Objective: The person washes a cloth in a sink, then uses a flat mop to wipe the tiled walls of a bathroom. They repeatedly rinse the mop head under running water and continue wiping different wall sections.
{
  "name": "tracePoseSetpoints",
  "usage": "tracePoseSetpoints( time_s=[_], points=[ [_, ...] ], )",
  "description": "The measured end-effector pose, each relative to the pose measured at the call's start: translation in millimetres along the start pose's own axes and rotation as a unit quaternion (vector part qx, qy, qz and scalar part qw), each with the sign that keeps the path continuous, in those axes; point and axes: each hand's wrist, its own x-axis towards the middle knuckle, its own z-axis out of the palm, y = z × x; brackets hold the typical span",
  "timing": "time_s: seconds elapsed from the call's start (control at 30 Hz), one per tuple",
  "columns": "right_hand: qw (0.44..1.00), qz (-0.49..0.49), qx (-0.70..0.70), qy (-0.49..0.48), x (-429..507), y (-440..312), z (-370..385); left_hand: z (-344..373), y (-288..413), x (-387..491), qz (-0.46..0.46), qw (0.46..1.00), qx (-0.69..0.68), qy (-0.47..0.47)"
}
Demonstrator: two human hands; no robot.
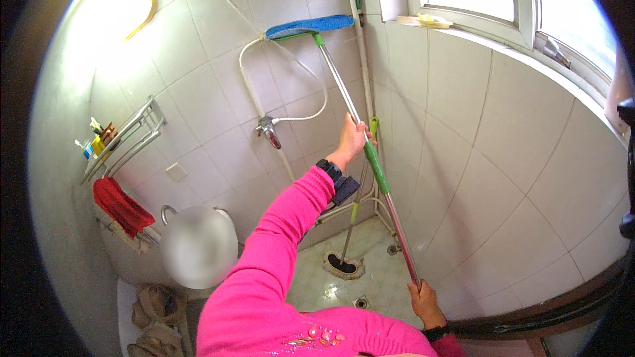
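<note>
A flat mop's blue pad (310,26) is lifted against the tiled wall, where it meets the pipe near the corner. Its metal pole (342,79) slants down to the right, with a green sleeve (377,166) partway along. My left hand (353,136) wraps the pole just above that sleeve. Lower down, near the pole's end, my right hand (425,302) is closed around it. A shower hose (243,67) hangs from behind the pad's left end, above a chrome mixer tap (269,133).
A second mop (343,265) stands on the wet floor in the corner. To the left are a towel rack (131,144) with toiletries, a red towel (121,206) and a blurred round white object (199,248). A window ledge (486,42) holds a soap dish (435,22).
</note>
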Motion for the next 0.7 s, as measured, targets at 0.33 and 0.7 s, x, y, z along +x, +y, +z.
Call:
tracePoseSetpoints(
  time_s=[0.33, 0.7],
  points=[
    [0.998, -0.033, 0.021, 0.052, 8.6, 2.8, -3.9, 12.9, 44.4, 0.7, 0.064, 0.996, -0.053, -0.031],
    [0.970, -0.046, -0.226, -0.083, -83.7, 166.2, 0.1, -52.6, -43.6, -204.4, -0.134, 0.975, -0.172, 0.038]
  ],
)
